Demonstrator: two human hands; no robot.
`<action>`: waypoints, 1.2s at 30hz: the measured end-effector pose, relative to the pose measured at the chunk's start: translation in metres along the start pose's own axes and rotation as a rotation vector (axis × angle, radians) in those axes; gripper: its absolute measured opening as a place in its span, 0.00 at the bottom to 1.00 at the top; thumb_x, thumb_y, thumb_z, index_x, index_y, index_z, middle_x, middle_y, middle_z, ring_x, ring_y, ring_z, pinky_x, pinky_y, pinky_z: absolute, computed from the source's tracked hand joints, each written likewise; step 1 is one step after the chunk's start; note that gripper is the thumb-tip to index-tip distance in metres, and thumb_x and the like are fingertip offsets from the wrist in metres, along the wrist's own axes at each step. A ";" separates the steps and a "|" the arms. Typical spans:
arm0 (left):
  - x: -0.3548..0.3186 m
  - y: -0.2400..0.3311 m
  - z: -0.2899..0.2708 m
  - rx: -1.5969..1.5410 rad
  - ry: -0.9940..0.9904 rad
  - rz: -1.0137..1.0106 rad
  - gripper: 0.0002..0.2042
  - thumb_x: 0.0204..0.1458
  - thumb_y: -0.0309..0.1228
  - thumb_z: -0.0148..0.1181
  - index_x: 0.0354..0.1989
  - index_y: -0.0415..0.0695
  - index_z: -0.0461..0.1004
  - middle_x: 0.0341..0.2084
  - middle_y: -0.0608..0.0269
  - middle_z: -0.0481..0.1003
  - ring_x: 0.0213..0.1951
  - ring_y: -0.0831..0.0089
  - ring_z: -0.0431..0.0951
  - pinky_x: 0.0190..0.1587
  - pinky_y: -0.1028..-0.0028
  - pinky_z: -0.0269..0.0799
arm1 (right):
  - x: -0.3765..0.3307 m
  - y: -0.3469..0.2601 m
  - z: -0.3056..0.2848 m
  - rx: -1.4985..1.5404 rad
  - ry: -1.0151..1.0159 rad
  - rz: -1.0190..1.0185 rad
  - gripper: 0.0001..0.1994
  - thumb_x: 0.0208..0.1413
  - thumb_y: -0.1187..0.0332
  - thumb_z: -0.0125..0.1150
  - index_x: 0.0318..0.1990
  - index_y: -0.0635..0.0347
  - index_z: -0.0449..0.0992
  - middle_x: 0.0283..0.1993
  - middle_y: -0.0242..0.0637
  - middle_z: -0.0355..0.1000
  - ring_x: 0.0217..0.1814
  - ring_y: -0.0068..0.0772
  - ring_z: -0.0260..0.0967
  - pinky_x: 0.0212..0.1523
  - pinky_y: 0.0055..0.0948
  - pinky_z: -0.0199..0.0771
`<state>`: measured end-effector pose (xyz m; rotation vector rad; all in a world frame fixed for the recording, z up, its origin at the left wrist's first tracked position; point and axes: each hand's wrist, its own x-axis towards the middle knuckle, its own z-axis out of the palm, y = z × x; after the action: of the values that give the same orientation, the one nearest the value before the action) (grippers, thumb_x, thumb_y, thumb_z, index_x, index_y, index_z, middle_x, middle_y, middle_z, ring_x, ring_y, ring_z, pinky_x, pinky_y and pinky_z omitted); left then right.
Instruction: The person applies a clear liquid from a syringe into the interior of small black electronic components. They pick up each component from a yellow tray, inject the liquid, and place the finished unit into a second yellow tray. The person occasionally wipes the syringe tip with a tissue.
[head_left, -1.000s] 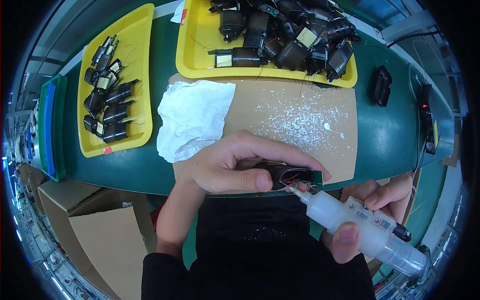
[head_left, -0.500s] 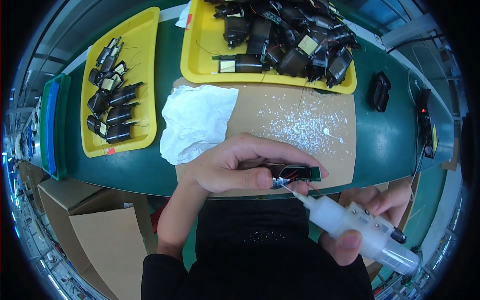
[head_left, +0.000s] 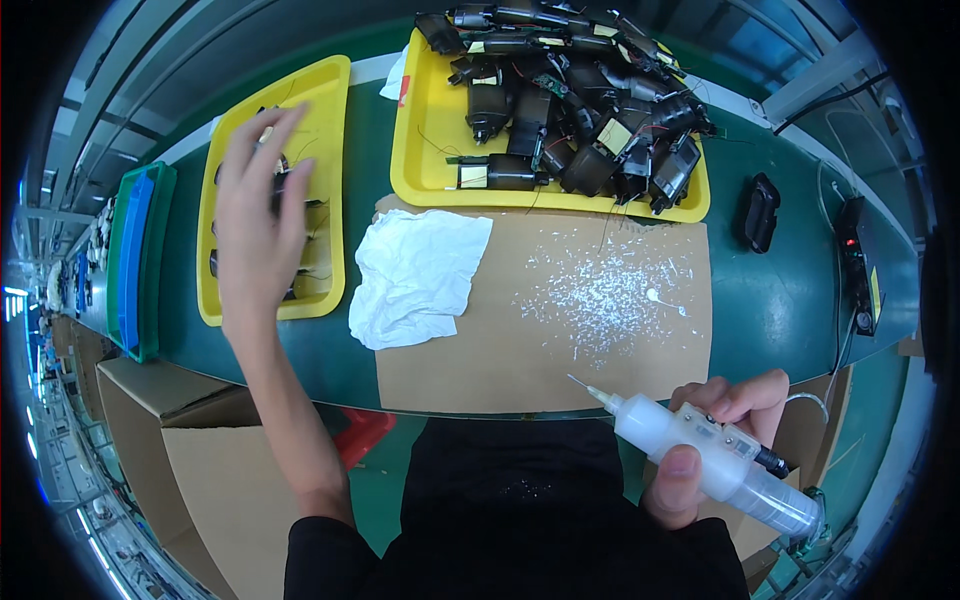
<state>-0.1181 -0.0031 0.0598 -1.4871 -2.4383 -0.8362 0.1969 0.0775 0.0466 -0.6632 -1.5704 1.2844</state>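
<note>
Moved upper left: left hand (head_left: 255, 225), spread over yellow tray (head_left: 337, 235); lower right: right hand (head_left: 752, 402) clasping dispenser (head_left: 708, 460), likely for steadiness.

The counter (head_left: 790, 300) is deep green. The left tray (head_left: 337, 95) and the right tray (head_left: 425, 130) are bright yellow, the latter with a red sticker (head_left: 404, 92). The plastic parts (head_left: 490, 106) are glossy black with pale yellow labels (head_left: 473, 178). The cloth (head_left: 420, 280) is plain white; the cardboard sheet (head_left: 480, 375) is tan, speckled with white crumbs (head_left: 600, 296). The syringe (head_left: 645, 424) is milky white, turning clear at its rear, with a black plug (head_left: 772, 462). A blue bin (head_left: 132, 265) shows against a green bin (head_left: 157, 300). The stool (head_left: 366, 435) is red, the case (head_left: 762, 213) black. White specks dot the black clothing (head_left: 500, 545).
</note>
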 end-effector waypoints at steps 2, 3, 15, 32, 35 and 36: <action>0.017 0.010 0.013 0.073 -0.098 0.175 0.20 0.47 0.19 0.51 0.51 0.47 0.69 0.50 0.58 0.66 0.51 0.61 0.67 0.52 0.70 0.62 | 0.002 -0.002 0.000 -0.008 -0.002 0.001 0.27 0.34 0.66 0.71 0.34 0.61 0.54 0.21 0.30 0.58 0.15 0.14 0.50 0.18 0.13 0.53; 0.027 0.017 0.026 0.139 -0.131 0.327 0.20 0.46 0.18 0.51 0.50 0.47 0.69 0.50 0.58 0.67 0.51 0.59 0.66 0.52 0.68 0.63 | 0.002 -0.002 -0.001 -0.014 -0.012 -0.005 0.27 0.34 0.66 0.70 0.34 0.61 0.54 0.21 0.30 0.58 0.15 0.14 0.50 0.18 0.13 0.53; 0.062 0.012 0.064 -0.125 0.046 0.361 0.14 0.48 0.20 0.52 0.45 0.41 0.69 0.44 0.57 0.70 0.39 0.62 0.74 0.45 0.71 0.69 | 0.001 -0.005 -0.001 -0.071 0.098 -0.002 0.26 0.36 0.61 0.69 0.31 0.61 0.55 0.27 0.31 0.54 0.17 0.16 0.52 0.19 0.15 0.55; -0.037 0.048 0.060 -1.934 -0.220 -0.310 0.30 0.58 0.51 0.31 0.65 0.47 0.40 0.30 0.59 0.62 0.28 0.69 0.65 0.32 0.68 0.62 | 0.002 0.001 0.003 -0.144 0.142 0.023 0.27 0.37 0.55 0.70 0.30 0.61 0.56 0.29 0.30 0.51 0.18 0.17 0.52 0.21 0.16 0.54; -0.044 0.070 0.069 -1.863 -0.359 -0.304 0.35 0.55 0.58 0.24 0.62 0.43 0.45 0.22 0.62 0.60 0.25 0.70 0.66 0.30 0.69 0.64 | 0.002 0.002 0.002 -0.127 0.121 0.012 0.27 0.37 0.56 0.69 0.31 0.61 0.55 0.26 0.30 0.54 0.17 0.16 0.52 0.20 0.15 0.54; -0.045 0.075 0.072 -1.855 -0.422 -0.256 0.35 0.55 0.58 0.24 0.61 0.40 0.46 0.21 0.62 0.60 0.25 0.70 0.66 0.30 0.69 0.64 | 0.003 0.000 0.003 -0.104 0.106 0.013 0.27 0.37 0.57 0.69 0.31 0.61 0.55 0.25 0.30 0.55 0.17 0.16 0.52 0.20 0.15 0.54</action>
<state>-0.0207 0.0271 0.0097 -1.5583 -1.5757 -3.6206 0.1933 0.0785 0.0475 -0.7959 -1.5556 1.1638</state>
